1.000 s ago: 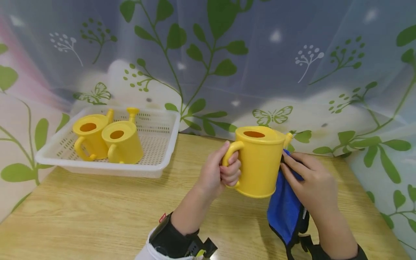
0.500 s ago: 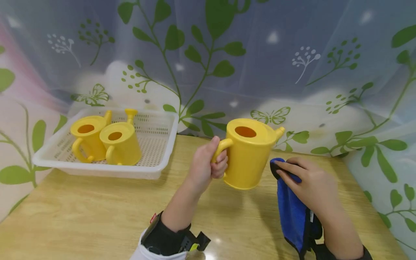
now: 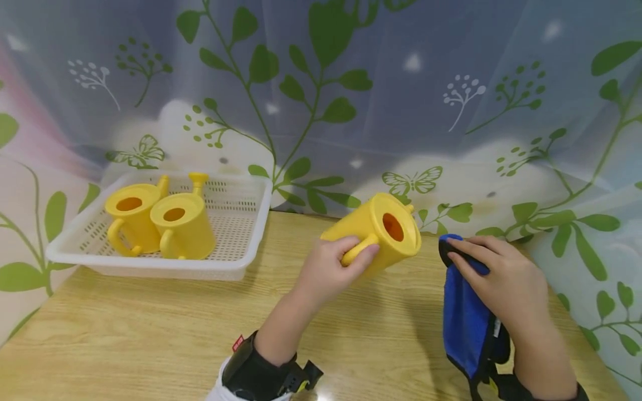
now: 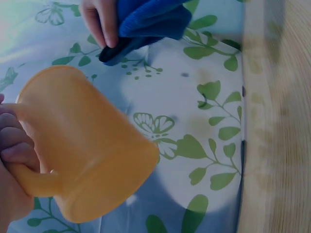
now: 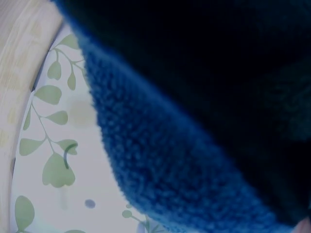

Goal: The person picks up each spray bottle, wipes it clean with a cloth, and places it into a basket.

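Note:
My left hand [image 3: 333, 264] grips the handle of a yellow watering can [image 3: 363, 223], held tilted above the table with its top hole facing the right and toward me. In the left wrist view the watering can [image 4: 92, 141] shows its side and base, fingers wrapped round the handle. To the right, apart from the can, my right hand [image 3: 511, 284] pinches a blue cloth with black edging [image 3: 463, 317], which hangs down. The same cloth [image 5: 146, 145] fills much of the right wrist view, hiding most of that hand.
On the left of the wooden table [image 3: 165, 328] stands a white perforated basket [image 3: 236, 264]. Inside it are two yellow watering cans, a left one [image 3: 137, 223] and a right one [image 3: 193, 234]. A leaf-patterned curtain [image 3: 401, 111] hangs behind the table.
The can has come away from the cloth, moving left, and has tipped so its top turns toward me. My right hand has drawn back to the right with the cloth.

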A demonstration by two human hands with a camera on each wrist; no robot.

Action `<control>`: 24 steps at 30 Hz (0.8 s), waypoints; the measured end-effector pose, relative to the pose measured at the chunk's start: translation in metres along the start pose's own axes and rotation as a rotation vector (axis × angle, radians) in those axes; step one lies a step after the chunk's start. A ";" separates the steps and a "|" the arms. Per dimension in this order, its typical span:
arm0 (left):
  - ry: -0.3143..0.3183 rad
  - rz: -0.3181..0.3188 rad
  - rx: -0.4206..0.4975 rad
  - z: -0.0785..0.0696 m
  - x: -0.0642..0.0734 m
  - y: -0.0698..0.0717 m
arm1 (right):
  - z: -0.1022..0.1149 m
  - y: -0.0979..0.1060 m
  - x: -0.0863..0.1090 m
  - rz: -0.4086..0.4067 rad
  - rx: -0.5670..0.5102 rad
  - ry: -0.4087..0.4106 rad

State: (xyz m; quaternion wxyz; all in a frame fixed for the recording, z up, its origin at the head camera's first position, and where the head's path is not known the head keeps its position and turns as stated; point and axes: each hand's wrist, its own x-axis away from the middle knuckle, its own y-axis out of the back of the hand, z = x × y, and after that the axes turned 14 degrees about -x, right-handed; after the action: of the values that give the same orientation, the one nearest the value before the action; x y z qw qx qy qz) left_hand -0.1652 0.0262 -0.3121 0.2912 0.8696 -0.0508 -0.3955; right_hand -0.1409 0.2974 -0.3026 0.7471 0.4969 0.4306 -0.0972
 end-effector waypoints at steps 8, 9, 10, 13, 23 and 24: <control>-0.406 -0.179 -0.523 0.004 0.000 -0.011 | 0.001 0.004 0.000 -0.002 0.003 -0.046; -0.424 -0.185 -0.559 0.004 0.000 -0.012 | 0.001 0.005 0.000 -0.002 0.005 -0.046; -0.439 -0.191 -0.596 0.004 0.000 -0.012 | 0.001 0.005 0.000 -0.003 0.007 -0.047; -0.474 -0.201 -0.694 0.004 0.002 -0.015 | 0.000 0.006 -0.001 -0.010 0.012 -0.051; -0.537 -0.170 -0.795 0.007 0.004 -0.021 | 0.002 0.008 -0.001 -0.024 0.011 -0.021; -0.552 -0.176 -0.801 0.007 0.003 -0.021 | 0.003 0.009 -0.001 -0.027 0.008 -0.016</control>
State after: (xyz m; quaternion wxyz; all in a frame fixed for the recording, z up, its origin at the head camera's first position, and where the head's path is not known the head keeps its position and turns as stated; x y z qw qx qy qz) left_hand -0.1706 0.0395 -0.3294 0.5436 0.5533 0.1034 -0.6227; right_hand -0.1351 0.2990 -0.2955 0.7471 0.4933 0.4308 -0.1133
